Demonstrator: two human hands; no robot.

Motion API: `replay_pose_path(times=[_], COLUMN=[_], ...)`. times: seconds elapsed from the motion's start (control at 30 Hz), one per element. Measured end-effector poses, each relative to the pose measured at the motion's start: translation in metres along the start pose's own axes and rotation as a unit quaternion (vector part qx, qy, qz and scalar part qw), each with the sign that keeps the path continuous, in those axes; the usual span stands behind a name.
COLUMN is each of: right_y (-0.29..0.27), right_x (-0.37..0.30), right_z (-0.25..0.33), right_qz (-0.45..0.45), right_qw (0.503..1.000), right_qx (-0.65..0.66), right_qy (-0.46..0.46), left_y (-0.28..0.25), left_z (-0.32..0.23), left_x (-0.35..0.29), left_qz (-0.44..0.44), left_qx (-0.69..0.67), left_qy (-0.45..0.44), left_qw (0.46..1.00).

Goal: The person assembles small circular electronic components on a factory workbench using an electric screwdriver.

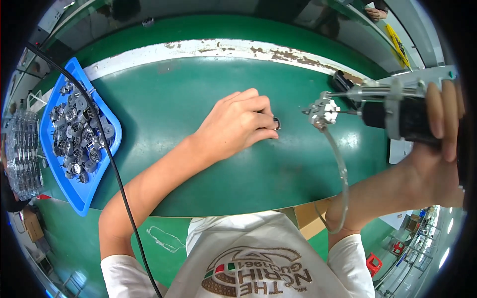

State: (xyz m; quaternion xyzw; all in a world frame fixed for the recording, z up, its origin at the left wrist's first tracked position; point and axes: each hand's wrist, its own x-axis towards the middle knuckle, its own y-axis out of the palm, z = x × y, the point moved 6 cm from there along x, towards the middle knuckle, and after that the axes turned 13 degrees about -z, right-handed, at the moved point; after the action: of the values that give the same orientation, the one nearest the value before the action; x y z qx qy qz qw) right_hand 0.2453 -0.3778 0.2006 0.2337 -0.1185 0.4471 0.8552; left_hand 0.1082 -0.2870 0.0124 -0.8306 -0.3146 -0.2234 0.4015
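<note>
Pinching, at frame centre: our left hand [237, 121], thumb and bent fingers pressed together on a small, dark, round part [278, 124], mostly hidden, over the green tabletop [198, 79]; contact with it, we cannot tell. Right of frame: our right hand [448, 131], fingers wrapped round a black cylindrical tool with a metal-and-white head [375, 115], thumb unseen. Hazards, in our judgement: the tip points toward our left fingertips, so a leftward lurch could jab them; the clear flexible tube [342, 166], looping by our right forearm, could snag and drag the aim.

close fisheye view from the head, down onto green table [298, 169]
</note>
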Motion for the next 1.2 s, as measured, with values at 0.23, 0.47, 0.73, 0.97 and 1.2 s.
replay_pose_path(times=[0.23, 0.47, 0.73, 0.97, 1.2], right_y=[-0.021, -0.059, -0.054, -0.050, -0.047], right_x=[-0.001, -0.005, -0.005, -0.002, -0.002], right_z=[0.027, 0.011, 0.000, -0.001, 0.009], right_qz=[-0.072, -0.103, -0.099, -0.100, -0.118], right_qw=[0.995, 0.994, 0.993, 0.994, 0.991], right_qx=[-0.012, 0.002, -0.003, -0.016, -0.050], right_qy=[-0.065, -0.034, -0.058, -0.049, -0.046], left_y=[-0.020, -0.149, -0.278, -0.217, -0.138], left_z=[-0.003, -0.007, 0.001, 0.125, 0.213], left_x=[-0.003, -0.051, -0.074, 0.008, 0.069], left_qz=[-0.009, -0.134, -0.198, -0.061, -0.077], left_qx=[0.039, 0.262, 0.508, 0.369, 0.344], left_qy=[0.023, -0.086, -0.135, -0.230, -0.318], left_qw=[0.999, 0.952, 0.827, 0.898, 0.880])
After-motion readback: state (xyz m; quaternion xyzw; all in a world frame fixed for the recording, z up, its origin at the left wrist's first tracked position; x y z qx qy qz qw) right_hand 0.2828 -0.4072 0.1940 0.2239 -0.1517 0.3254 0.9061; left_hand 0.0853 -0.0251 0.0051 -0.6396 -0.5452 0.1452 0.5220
